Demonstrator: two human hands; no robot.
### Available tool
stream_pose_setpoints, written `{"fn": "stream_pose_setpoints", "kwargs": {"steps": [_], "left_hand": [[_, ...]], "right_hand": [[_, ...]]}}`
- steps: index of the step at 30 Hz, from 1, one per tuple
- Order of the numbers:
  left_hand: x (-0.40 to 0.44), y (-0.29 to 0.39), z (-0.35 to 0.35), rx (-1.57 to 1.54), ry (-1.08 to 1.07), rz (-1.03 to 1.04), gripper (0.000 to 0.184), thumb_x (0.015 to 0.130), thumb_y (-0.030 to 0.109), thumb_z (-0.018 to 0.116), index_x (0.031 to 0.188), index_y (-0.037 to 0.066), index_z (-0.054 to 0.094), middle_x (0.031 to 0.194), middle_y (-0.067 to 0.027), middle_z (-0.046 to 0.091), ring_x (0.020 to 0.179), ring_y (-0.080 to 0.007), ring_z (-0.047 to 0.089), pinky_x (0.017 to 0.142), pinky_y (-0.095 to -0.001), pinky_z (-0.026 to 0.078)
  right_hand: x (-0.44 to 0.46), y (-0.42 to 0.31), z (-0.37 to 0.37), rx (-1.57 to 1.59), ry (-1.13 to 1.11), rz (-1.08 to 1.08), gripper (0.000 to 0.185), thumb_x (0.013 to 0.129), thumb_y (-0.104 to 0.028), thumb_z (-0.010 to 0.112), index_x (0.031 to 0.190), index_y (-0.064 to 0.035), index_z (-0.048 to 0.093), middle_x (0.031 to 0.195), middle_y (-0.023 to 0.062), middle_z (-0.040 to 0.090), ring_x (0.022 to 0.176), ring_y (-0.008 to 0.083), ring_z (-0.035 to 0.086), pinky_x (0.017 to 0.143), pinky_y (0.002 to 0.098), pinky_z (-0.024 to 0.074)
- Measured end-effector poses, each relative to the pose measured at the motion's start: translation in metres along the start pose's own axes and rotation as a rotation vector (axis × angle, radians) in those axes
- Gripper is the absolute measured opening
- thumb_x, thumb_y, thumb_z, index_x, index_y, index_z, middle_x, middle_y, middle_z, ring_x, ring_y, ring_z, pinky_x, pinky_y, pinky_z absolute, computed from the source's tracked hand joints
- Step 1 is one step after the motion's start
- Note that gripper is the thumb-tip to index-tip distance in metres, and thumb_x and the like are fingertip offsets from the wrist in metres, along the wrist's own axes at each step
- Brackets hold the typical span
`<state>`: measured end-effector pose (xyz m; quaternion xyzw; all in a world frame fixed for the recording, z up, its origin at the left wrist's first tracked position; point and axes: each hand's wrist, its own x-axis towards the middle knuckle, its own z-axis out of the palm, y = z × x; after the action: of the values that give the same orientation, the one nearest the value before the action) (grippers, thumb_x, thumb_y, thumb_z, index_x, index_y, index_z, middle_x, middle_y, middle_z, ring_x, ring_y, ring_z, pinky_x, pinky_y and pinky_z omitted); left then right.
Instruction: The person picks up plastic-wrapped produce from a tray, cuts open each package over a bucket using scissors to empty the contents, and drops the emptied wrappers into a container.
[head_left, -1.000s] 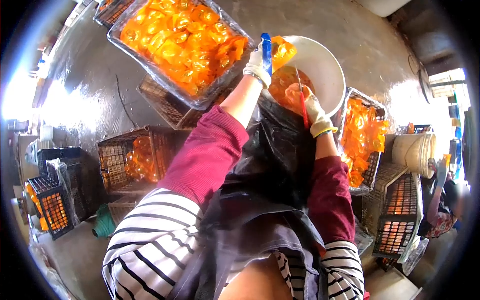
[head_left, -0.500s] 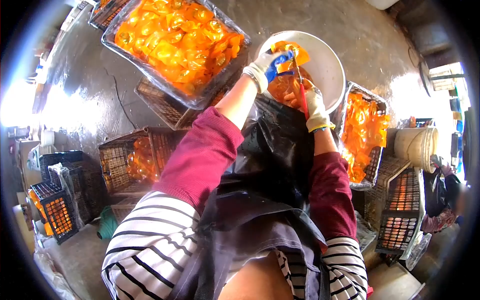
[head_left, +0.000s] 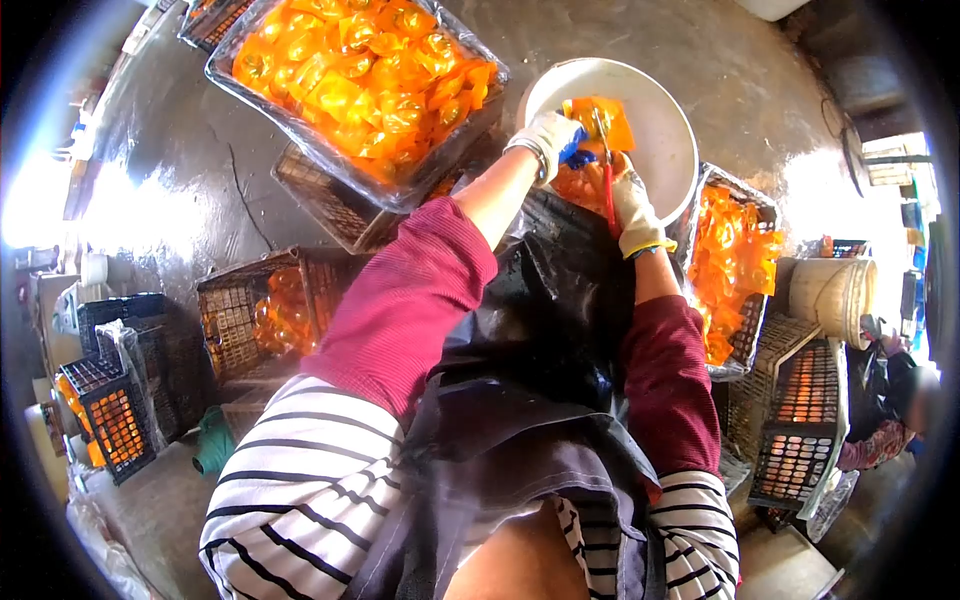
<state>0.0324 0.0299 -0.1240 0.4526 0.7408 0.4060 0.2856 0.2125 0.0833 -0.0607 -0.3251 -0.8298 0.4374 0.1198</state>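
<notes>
My left hand (head_left: 550,140), in a white glove with a blue coating, is closed on the edge of an orange plastic packet (head_left: 618,125). The packet lies spread out above a white bucket (head_left: 682,150). In my right hand (head_left: 637,212), also gloved, is a pair of red-handled scissors (head_left: 609,188). Their blades point up and lie against the packet; whether they are cutting through it I cannot tell. Below my hands, reddish-orange contents (head_left: 578,190) show in the bucket, partly hidden by the gloves.
A plastic-lined crate (head_left: 300,138) heaped with orange packets (head_left: 360,85) stands at upper left. Right of the bucket is another crate (head_left: 768,215) of orange pieces (head_left: 722,275). More crates (head_left: 228,350) stand around on the wet floor. Another person (head_left: 885,420) is at far right.
My left hand has shifted right and slightly down. The orange packet has moved right and now shows flatter, with the scissor blades across it. My right hand has barely moved.
</notes>
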Motion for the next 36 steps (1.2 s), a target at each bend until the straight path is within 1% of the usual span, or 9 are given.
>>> {"fn": "stream_pose_setpoints", "kwargs": {"steps": [5,8,11,17,20,21,26,32,36], "left_hand": [[-0.026,0.073,-0.040,0.519,-0.120,-0.191,0.032,0.086,0.024,0.047,0.105,0.004,0.063,0.105,-0.0190,0.062,0.100,-0.0290,0.060,0.084,-0.0364,0.048],[-0.045,0.103,-0.041,0.139,0.198,-0.482,0.037,0.086,0.026,0.044,0.108,0.002,0.062,0.110,-0.0201,0.060,0.102,-0.0304,0.059,0.085,-0.0356,0.047],[-0.048,0.109,-0.046,0.301,0.090,-0.409,0.038,0.085,0.026,0.044,0.106,0.001,0.063,0.111,-0.0205,0.060,0.103,-0.0313,0.059,0.088,-0.0358,0.045],[-0.041,0.116,-0.049,0.288,0.213,-0.413,0.042,0.084,0.030,0.057,0.120,0.010,0.055,0.115,-0.0159,0.059,0.103,-0.0306,0.058,0.087,-0.0360,0.047],[-0.043,0.107,-0.044,-1.160,0.188,-0.330,0.043,0.081,0.027,0.064,0.119,0.010,0.055,0.105,-0.0105,0.063,0.095,-0.0266,0.062,0.081,-0.0370,0.050],[-0.046,0.107,-0.040,-1.340,0.104,-0.330,0.051,0.079,0.028,0.070,0.123,0.011,0.051,0.104,-0.0070,0.060,0.092,-0.0219,0.061,0.078,-0.0341,0.052],[-0.040,0.116,-0.028,-1.231,0.150,-0.209,0.047,0.081,0.025,0.069,0.120,0.006,0.051,0.103,-0.0077,0.061,0.091,-0.0167,0.061,0.077,-0.0273,0.053],[-0.033,0.103,-0.023,-1.154,0.185,-0.275,0.042,0.084,0.030,0.065,0.116,0.004,0.054,0.106,-0.0073,0.061,0.094,-0.0161,0.060,0.081,-0.0259,0.050],[-0.032,0.072,-0.024,-0.215,0.163,0.117,0.038,0.087,0.028,0.061,0.117,0.004,0.054,0.109,-0.0075,0.060,0.098,-0.0177,0.059,0.085,-0.0284,0.049]], "right_hand": [[-0.005,-0.026,-0.021,-0.052,-0.147,0.148,0.041,0.086,-0.043,0.053,0.105,-0.0071,0.059,0.092,0.0146,0.065,0.078,0.0241,0.064,0.071,0.0346,0.0476],[0.003,0.000,-0.011,-0.110,-0.055,0.110,0.033,0.085,-0.029,0.063,0.103,-0.0016,0.061,0.087,0.0078,0.065,0.072,0.0148,0.058,0.068,0.0266,0.0461],[0.007,0.023,-0.007,-0.200,0.040,-0.017,0.039,0.088,-0.041,0.047,0.104,-0.0075,0.061,0.089,0.0097,0.067,0.082,0.0218,0.064,0.072,0.0331,0.0467],[-0.004,-0.018,-0.025,0.223,-0.194,0.254,0.023,0.086,-0.017,0.062,0.104,-0.0025,0.061,0.087,0.0043,0.064,0.073,0.0096,0.056,0.063,0.0237,0.0456],[-0.005,-0.029,-0.025,0.567,-0.131,0.321,0.024,0.087,-0.018,0.060,0.106,-0.0019,0.060,0.081,0.0071,0.065,0.061,0.0117,0.057,0.052,0.0240,0.0454],[-0.005,-0.033,-0.025,0.646,-0.133,0.341,0.025,0.088,-0.018,0.060,0.106,-0.0016,0.060,0.079,0.0080,0.065,0.057,0.0127,0.057,0.049,0.0243,0.0451],[-0.002,-0.025,-0.025,0.761,-0.344,0.364,0.028,0.088,-0.029,0.057,0.106,-0.0072,0.056,0.066,0.0099,0.064,0.045,0.0146,0.055,0.041,0.0238,0.0417],[-0.005,-0.025,-0.031,0.676,-0.223,0.357,0.028,0.091,-0.016,0.052,0.114,-0.0009,0.052,0.072,0.0154,0.064,0.048,0.0186,0.058,0.042,0.0253,0.0447],[0.003,-0.002,-0.022,0.611,-0.206,0.245,0.029,0.090,-0.012,0.053,0.116,-0.0012,0.050,0.072,0.0143,0.063,0.051,0.0195,0.059,0.043,0.0262,0.0456]]}}
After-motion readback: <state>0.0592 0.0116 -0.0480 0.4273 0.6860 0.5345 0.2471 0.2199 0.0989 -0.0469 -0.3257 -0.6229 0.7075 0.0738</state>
